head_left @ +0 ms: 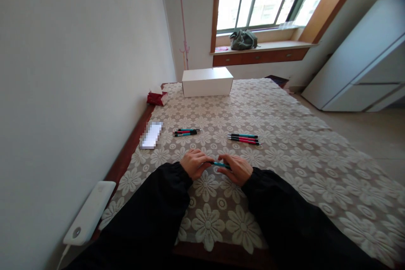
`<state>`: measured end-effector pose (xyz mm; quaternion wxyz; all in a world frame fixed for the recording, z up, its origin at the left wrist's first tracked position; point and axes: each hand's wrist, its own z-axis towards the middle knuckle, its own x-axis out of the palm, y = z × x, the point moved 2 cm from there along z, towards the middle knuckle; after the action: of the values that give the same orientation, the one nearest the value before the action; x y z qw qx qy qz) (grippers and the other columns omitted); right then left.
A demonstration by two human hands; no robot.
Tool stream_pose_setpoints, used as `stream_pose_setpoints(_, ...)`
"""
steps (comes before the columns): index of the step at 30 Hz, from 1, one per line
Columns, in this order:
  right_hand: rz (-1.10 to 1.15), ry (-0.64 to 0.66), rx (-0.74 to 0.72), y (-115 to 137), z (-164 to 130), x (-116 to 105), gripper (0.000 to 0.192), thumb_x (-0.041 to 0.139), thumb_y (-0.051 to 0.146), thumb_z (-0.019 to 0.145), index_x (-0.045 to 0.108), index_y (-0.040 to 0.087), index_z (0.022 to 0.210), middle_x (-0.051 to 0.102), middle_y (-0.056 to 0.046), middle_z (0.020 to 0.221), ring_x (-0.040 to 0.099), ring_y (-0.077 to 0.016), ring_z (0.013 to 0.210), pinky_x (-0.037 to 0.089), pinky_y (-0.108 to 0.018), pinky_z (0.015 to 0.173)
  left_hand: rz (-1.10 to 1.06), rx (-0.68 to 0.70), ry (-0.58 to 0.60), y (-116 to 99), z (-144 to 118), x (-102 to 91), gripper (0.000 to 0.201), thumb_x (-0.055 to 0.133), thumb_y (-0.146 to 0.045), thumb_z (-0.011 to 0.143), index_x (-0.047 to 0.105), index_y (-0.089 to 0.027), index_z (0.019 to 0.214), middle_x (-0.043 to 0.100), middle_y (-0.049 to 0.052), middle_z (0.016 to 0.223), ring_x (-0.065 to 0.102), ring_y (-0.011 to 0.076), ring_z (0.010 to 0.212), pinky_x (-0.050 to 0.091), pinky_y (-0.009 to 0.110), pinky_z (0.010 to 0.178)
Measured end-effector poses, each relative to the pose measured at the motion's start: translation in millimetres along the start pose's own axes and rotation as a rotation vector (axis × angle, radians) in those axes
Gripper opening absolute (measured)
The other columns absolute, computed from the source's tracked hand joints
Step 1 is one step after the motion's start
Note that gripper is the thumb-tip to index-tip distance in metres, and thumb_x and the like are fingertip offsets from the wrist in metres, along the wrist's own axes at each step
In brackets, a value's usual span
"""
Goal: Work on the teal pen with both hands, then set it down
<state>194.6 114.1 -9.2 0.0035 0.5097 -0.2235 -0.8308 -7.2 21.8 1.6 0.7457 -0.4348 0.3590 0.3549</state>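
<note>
A teal and black pen [220, 164] lies level between my two hands, just above the flowered tablecloth [207, 219]. My left hand [195, 163] is closed on its dark left end. The fingers of my right hand [236, 168] are closed round its right end, which they partly hide. Beyond my left hand lies a small group of teal, red and black pens [186, 132]. Past my right hand, another group of similar pens [244, 139] lies side by side, their tips pointing right.
A white box [207, 83] stands at the table's far end. Along the left edge are a red tissue packet [157, 98], a blurred-out white rectangle [152, 135] and a white device with a cable [90, 213]. The wall runs close on the left.
</note>
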Motion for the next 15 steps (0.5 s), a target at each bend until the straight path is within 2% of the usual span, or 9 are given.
stream_pose_setpoints(3, 0.009, 0.006, 0.005, 1.3, -0.1, 0.3, 0.025, 0.047, 0.042, 0.099, 0.057, 0.020, 0.106, 0.067, -0.004, 0.078, 0.063, -0.0179, 0.071, 0.047, -0.030, 0.070, 0.022, 0.046, 0.020, -1.3, -0.2, 0.1, 0.028, 0.050, -0.039, 0.098, 0.073, -0.027, 0.109, 0.075, 0.004, 0.094, 0.064, 0.0187, 0.089, 0.048, 0.037, 0.087)
stream_pose_setpoints(7, -0.064, 0.028, -0.054, 0.4, -0.2, 0.7, 0.029, 0.040, 0.039, 0.102, 0.061, 0.021, 0.093, 0.067, -0.005, 0.078, 0.062, -0.0184, 0.072, 0.044, -0.031, 0.070, 0.022, 0.077, 0.011, -1.8, 0.3, 0.6, 0.027, 0.051, -0.039, 0.098, 0.073, -0.027, 0.109, 0.076, 0.003, 0.093, 0.065, 0.0178, 0.088, 0.048, 0.036, 0.086)
stream_pose_setpoints(15, -0.117, 0.007, -0.049, 1.0, 0.2, 0.3, 0.042, 0.034, 0.040, 0.105, 0.068, 0.021, 0.090, 0.071, -0.006, 0.079, 0.064, -0.0172, 0.072, 0.044, -0.031, 0.071, 0.037, 0.083, -0.007, -6.9, 0.4, -3.5, 0.029, 0.050, -0.039, 0.099, 0.073, -0.026, 0.110, 0.076, 0.003, 0.095, 0.065, 0.0175, 0.088, 0.048, 0.035, 0.085)
